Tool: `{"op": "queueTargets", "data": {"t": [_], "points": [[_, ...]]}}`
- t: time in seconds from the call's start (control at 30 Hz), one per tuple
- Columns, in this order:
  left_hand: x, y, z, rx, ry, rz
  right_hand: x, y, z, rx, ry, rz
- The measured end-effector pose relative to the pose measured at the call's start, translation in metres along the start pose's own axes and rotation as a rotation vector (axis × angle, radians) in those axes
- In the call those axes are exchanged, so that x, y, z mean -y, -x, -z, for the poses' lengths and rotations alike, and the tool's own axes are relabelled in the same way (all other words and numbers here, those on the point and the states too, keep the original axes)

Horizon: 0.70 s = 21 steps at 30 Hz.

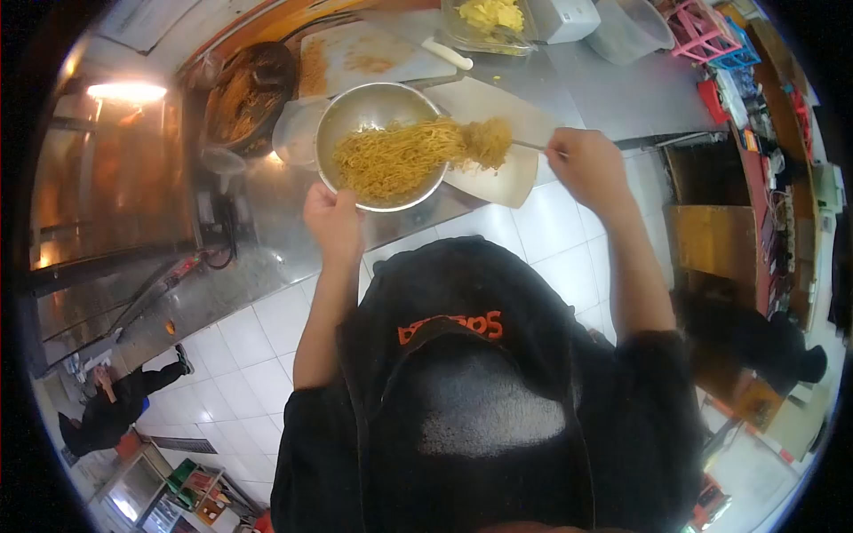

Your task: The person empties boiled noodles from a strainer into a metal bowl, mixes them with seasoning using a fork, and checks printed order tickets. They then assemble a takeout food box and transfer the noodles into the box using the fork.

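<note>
Between my hands is a round steel bowl (373,102) with yellow-brown noodles (391,162) in it. My left hand (336,220) pinches the bowl's near-left rim. My right hand (588,169), to the right of the bowl, is closed around the thin metal handle of a utensil (530,145). A clump of noodles (487,142) hides the utensil's far end, so its kind cannot be made out. Strands run from this clump at the bowl's right rim back to the noodles inside. Below the clump lies a pale flat board (508,188).
Behind the bowl, a knife (449,55) lies by a stained white cutting board (382,64). A dark pan (253,93) of brown food stands left, a clear container (487,40) of yellow pieces at the back. Other people (120,400) are at the lower left and right (755,346).
</note>
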<state>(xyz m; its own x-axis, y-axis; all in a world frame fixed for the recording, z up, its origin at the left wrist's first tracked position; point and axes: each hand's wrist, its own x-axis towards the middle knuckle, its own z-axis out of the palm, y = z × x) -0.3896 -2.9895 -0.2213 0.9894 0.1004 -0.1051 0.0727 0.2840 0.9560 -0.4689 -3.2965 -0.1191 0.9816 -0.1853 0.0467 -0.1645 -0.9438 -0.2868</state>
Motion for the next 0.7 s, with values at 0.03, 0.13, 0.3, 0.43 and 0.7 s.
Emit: {"op": "queueTargets", "data": {"t": [0.03,0.13,0.3,0.43,0.7], "points": [[0.000,0.000,0.000,0.022,0.018,-0.002,0.001,-0.003,-0.012,0.027,0.173,0.017],[-0.002,0.000,-0.005,0.004,-0.050,0.011,0.014,-0.017,-0.051,0.066,0.368,0.062],[0.003,-0.008,-0.004,0.078,-0.032,0.036,0.055,-0.037,-0.043,0.091,0.389,0.229],[0.010,-0.007,-0.005,0.074,-0.114,0.051,0.081,-0.047,-0.035,0.054,0.359,0.290],[0.015,-0.004,-0.007,0.109,-0.317,-0.018,0.097,-0.048,-0.006,-0.033,0.395,0.289]]}}
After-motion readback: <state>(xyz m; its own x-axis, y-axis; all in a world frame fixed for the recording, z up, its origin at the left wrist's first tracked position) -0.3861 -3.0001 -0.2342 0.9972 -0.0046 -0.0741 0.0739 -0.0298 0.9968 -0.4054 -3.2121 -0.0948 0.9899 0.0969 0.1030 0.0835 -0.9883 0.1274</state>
